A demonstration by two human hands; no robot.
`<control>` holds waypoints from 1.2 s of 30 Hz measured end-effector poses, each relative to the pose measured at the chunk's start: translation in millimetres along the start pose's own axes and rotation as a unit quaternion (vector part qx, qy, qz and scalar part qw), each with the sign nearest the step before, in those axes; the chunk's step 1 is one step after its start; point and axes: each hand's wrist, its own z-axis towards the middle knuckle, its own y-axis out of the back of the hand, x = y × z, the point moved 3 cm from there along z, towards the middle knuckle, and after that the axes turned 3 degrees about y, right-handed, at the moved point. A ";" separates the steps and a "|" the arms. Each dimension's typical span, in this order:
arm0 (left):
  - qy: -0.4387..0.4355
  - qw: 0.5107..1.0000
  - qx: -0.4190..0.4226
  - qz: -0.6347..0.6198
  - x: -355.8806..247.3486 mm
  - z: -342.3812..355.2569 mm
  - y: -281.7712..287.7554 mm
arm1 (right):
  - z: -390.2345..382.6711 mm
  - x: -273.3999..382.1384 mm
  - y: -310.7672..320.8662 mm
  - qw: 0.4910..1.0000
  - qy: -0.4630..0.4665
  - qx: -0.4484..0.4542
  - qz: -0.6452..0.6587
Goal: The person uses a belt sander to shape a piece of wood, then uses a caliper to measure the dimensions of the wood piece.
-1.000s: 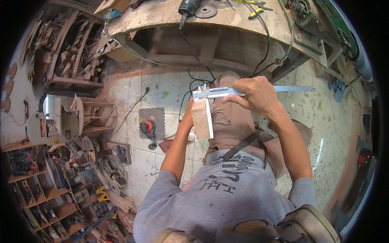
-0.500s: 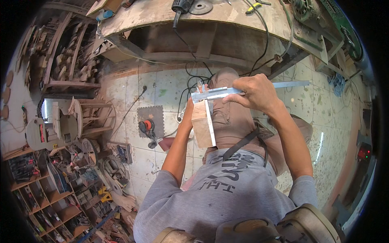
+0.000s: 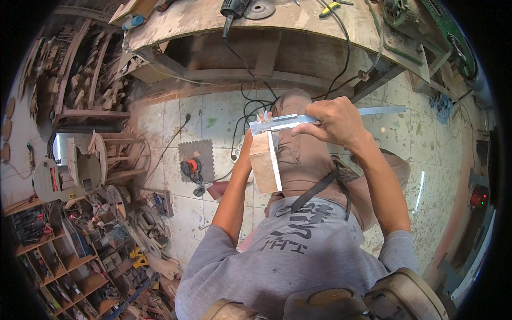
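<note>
Fingers of the right hand (image 3: 336,121) are closing around the body of a metal caliper (image 3: 314,118), just right of the frame's centre, with the thumb lying along its beam. The caliper is stretching level from the centre toward the upper right, and its jaws are sitting over the top end of a wood block (image 3: 265,162). The left hand (image 3: 249,150) is gripping that block from behind, so only its edge is showing left of the block; the block is standing nearly upright, a pale strip running down its right side. Both are hanging above the person's knees, at the middle of the frame.

Below them a grey shirt (image 3: 298,256) is filling the lower centre. A tiled floor (image 3: 213,122) is spreading behind, with black cables (image 3: 250,101) trailing down to it from a workbench (image 3: 277,24) across the top. A grinder (image 3: 234,8) is lying on that bench. Left of centre a red tool (image 3: 190,168) is resting on the floor, and shelves (image 3: 58,250) crowded with small parts are filling the lower left.
</note>
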 end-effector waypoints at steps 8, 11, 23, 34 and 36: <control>-0.211 0.922 -0.043 0.321 -23.8 7.1 -8.4 | 6.5 -8.1 11.0 0.997 -0.007 -0.075 0.022; -0.191 0.919 -0.056 0.341 -53.4 12.3 -11.5 | 21.4 -46.2 26.4 0.962 -0.154 -0.210 0.079; -0.173 0.890 -0.241 0.346 -191.2 52.3 -76.4 | 81.2 -241.6 98.0 0.911 -0.348 -0.203 -0.087; -0.211 0.945 -0.002 0.249 -276.1 37.2 -147.8 | 19.6 14.2 180.5 0.739 -0.124 -0.458 0.479; -0.232 0.944 0.096 0.212 -294.5 31.5 -173.0 | 1.7 34.2 218.4 0.748 -0.059 -0.486 0.449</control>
